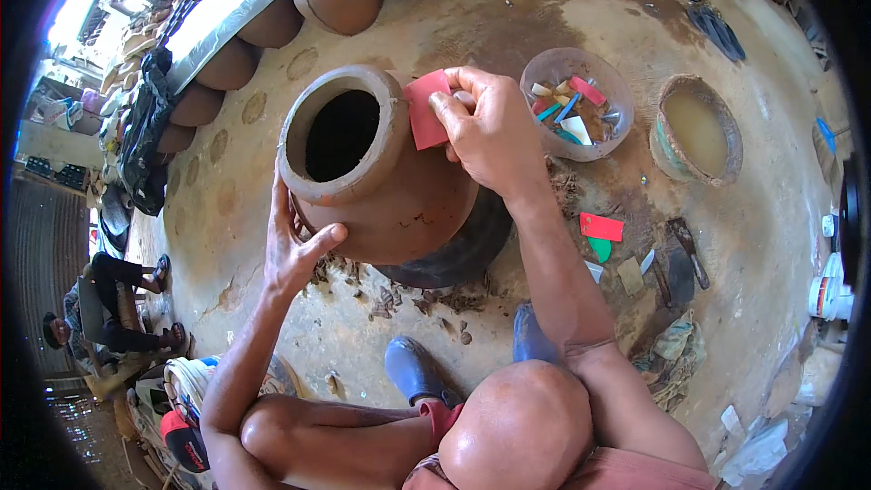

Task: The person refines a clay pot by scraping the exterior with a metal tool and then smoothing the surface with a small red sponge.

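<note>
The clay pot [399,209] leans on a dark round base [454,259], its mouth tipped toward the left. The right hand [490,127] pinches a red card [422,113] at the neck, beside the rim; the left hand [295,249] is spread, bracing the pot's left side. Smoothing probably goes best with light, even strokes along the curve — the left palm steadying the wall, its thumb pressing no dent.
</note>
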Motion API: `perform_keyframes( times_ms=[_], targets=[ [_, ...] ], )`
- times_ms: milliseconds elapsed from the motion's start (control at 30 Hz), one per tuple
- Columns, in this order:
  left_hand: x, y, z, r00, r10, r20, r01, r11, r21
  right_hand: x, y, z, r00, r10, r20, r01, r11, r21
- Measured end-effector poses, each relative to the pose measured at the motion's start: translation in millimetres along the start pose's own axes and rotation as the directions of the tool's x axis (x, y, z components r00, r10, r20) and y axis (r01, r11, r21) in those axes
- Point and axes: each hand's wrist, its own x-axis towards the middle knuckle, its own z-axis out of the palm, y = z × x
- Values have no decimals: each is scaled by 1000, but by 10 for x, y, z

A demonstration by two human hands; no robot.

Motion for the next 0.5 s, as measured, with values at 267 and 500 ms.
perform_keyframes(
  times_ms=[267,500],
  targets=[
    [-184,87,238,991,43,-130,-1,953,303,53,-88,-22,976,-41,-216,113,936,333],
    [-576,307,228,987,40,-155,50,841,538,-123,53,-339,928,45,-371,95,932,350]
  ],
)
